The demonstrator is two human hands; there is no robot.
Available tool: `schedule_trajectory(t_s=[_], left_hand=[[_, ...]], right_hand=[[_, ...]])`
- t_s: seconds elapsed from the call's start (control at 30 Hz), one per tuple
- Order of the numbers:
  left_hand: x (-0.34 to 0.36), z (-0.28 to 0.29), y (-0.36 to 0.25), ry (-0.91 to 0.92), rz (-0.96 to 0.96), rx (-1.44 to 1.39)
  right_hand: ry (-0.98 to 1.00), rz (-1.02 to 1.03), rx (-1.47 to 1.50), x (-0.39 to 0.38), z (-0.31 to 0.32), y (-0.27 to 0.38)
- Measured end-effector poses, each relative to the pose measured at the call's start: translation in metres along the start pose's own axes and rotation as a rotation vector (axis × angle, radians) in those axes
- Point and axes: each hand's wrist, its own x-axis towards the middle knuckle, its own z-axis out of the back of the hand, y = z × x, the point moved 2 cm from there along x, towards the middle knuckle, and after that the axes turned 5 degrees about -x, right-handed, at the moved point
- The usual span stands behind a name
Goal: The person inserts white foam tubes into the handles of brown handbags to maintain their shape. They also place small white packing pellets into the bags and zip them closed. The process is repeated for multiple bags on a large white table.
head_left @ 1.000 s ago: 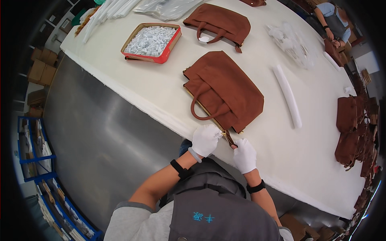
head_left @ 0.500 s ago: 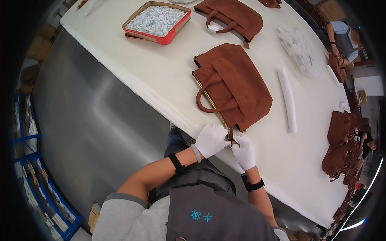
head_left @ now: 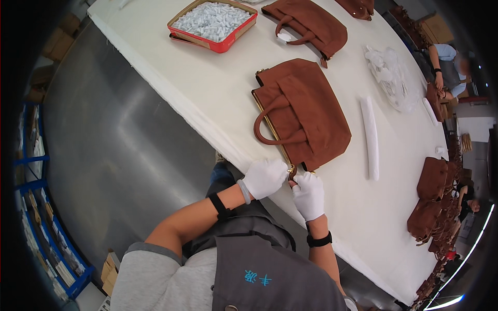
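brown handbag (head_left: 315, 114): at its near end left hand (head_left: 265, 179) seemingly pinches hardware (head_left: 290, 168), right hand (head_left: 308, 196) tab (head_left: 293, 176); apparently zip (head_left: 270, 126) work, needing steadiness.

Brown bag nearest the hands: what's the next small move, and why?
Perhaps steady the brown tab with the right hand and nudge the gold-coloured metal piece with the left hand: both parts sit between the hands at this end of the brown bag, though how they join is partly hidden.

I'm counting two gloved hands (head_left: 265, 179) (head_left: 309, 197) at one table (head_left: 207, 93), at least three brown bags (head_left: 324, 116) (head_left: 324, 28) (head_left: 358, 7), one red box (head_left: 226, 44) and two long white rolls (head_left: 370, 140) (head_left: 430, 111)
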Motion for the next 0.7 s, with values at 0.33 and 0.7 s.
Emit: schedule_trajectory(t_s=[0.33,0.7], left_hand=[[0.006,-0.007,0.015,-0.106,-0.091,0.026],[0.004,-0.011,0.013,-0.101,-0.086,-0.005]], right_hand=[[0.083,-0.018,-0.021,0.006,0.016,-0.002],[0.09,0.039,0.039,0.014,0.019,0.011]])
